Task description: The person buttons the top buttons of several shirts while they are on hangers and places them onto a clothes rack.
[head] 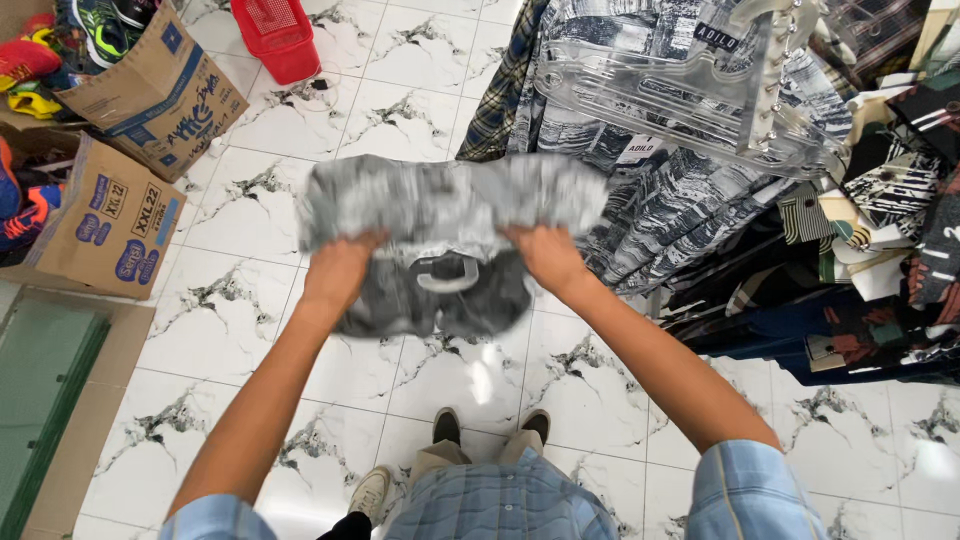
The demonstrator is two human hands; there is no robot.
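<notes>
Your left hand (340, 268) and your right hand (545, 255) hold a grey-and-white patterned garment in a clear plastic wrapper (450, 235) out in front of you, above the white marble-veined tile floor (250, 210). Each hand grips one side of the package: the fingers curl over its upper part and press the fabric against the palm. The package is blurred, so its exact folds cannot be read. A clear plastic hanger hook (447, 275) shows at the middle of the package, between your two hands.

Your shoes (490, 425) stand on the floor directly below the package.

To your right, a pile of patterned shirts (680, 190) lies close to the right hand, and a clear plastic hanger (680, 95) rests on top of it. Further right lie darker folded garments (880, 300).

To your left, two brown cardboard boxes (110, 215) sit on the floor well apart from the package; the upper one holds brightly coloured shoes (60, 40). A red plastic basket (278, 35) stands at the top of the view, beyond the boxes.
</notes>
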